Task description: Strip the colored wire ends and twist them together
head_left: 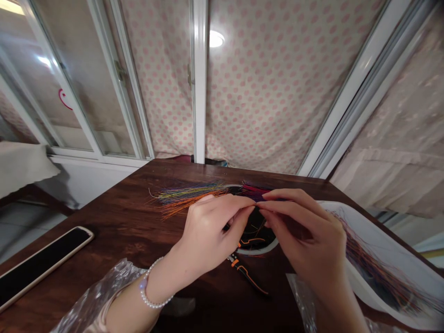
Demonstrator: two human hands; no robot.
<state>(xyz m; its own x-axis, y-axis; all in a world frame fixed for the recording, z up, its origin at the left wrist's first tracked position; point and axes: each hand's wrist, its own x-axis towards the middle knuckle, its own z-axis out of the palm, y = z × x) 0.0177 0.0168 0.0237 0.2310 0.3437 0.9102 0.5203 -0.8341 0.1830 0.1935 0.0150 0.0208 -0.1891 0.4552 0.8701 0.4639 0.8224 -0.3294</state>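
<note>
My left hand and my right hand meet above a round dark dish with a pale rim. Thumb and forefinger of each are pinched, the tips almost touching. Whatever lies between them is too small to make out. Behind my left hand lies a bundle of thin orange, yellow and blue wires. Red and purple wires show beyond my right fingers. Below the hands, pliers with orange and black handles lie partly across the dish, their upper part overlapped by my left hand.
A white tray of tangled coloured wires stands at the right. On the left of the dark wooden table lies a phone. Clear plastic sits under my left forearm, with more by the right. Curtained windows stand behind.
</note>
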